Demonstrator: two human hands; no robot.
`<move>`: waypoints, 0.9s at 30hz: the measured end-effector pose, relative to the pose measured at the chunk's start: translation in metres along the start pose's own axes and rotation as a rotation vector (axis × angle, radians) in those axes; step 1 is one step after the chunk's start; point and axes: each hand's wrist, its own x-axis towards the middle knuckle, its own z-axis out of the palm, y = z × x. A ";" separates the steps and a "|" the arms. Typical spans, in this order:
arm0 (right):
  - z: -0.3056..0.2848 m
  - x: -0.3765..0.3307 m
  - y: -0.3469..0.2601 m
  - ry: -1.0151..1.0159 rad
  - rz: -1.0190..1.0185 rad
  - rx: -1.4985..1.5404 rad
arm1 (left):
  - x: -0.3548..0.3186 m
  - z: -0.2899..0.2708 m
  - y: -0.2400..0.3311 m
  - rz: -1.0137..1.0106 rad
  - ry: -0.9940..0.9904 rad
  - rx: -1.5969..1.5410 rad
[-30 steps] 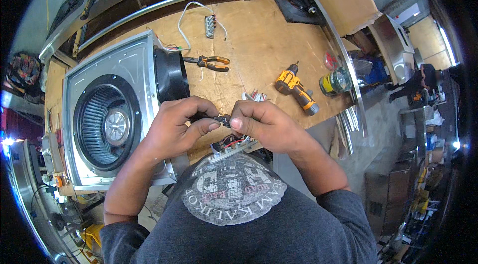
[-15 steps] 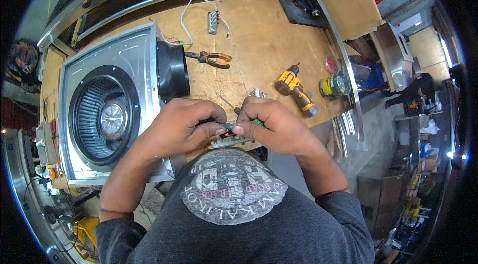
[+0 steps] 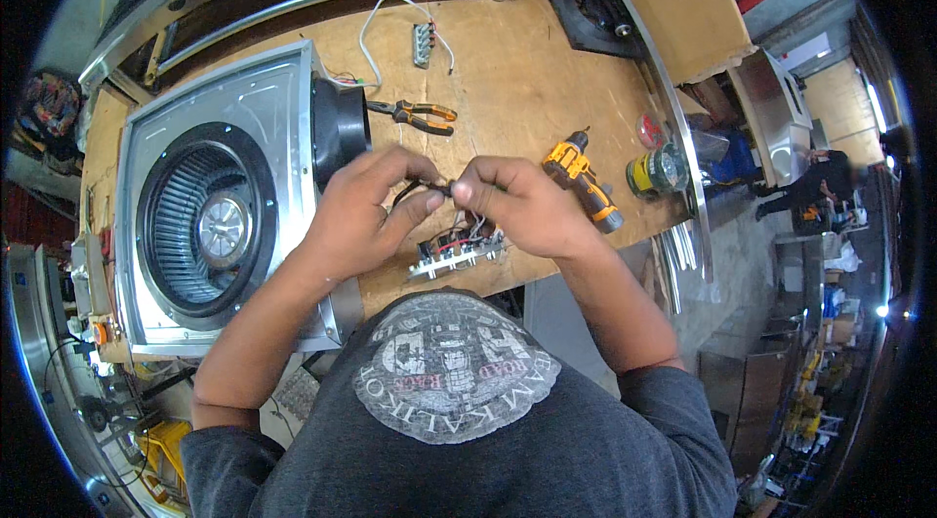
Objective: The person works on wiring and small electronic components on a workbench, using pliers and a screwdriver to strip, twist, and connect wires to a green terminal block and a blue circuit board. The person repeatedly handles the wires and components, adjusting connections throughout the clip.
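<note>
My left hand [image 3: 376,206] and my right hand [image 3: 517,201] meet over the front of the workbench, fingertips nearly touching. Between them is a thin black wire [image 3: 402,194], looping by the left fingers. Each hand pinches it between thumb and forefinger; the exact grip points are partly covered. Just below lies a pale plate with electrical parts [image 3: 454,259], black, red and grey leads running from it. To the left stands a metal-boxed centrifugal fan [image 3: 223,235] with a black round duct collar [image 3: 339,127].
Beyond my hands lie orange-handled pliers [image 3: 422,116] and a grey terminal block [image 3: 422,44] beside a white cable. At right are a yellow cordless drill [image 3: 581,176] and a green-lidded jar [image 3: 659,169]. A metal rail edges the bench. Another person [image 3: 825,176] is far right.
Both hands have lifted away from my body, drawing the black wire up. The plate with electrical parts, mostly covered before, now shows below them.
</note>
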 end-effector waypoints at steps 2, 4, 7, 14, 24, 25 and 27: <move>-0.003 0.004 -0.009 0.062 0.064 0.175 | 0.001 0.002 0.000 0.022 0.148 0.075; -0.004 0.010 -0.011 0.150 0.006 0.248 | -0.004 0.001 -0.004 0.065 0.175 0.109; -0.011 0.019 -0.031 0.170 -0.057 0.216 | -0.006 -0.001 0.005 0.029 0.179 0.226; -0.009 0.034 -0.055 0.294 -0.466 -0.166 | 0.037 0.002 0.014 -0.105 0.164 -0.010; -0.063 0.019 0.037 0.632 -0.228 -0.573 | 0.038 0.017 -0.014 -0.287 0.207 -0.403; -0.064 0.007 0.060 0.635 -0.053 -0.544 | 0.039 0.018 -0.017 -0.294 0.253 -0.470; -0.058 -0.021 0.120 0.566 0.186 -0.568 | 0.041 0.019 -0.021 -0.284 0.239 -0.425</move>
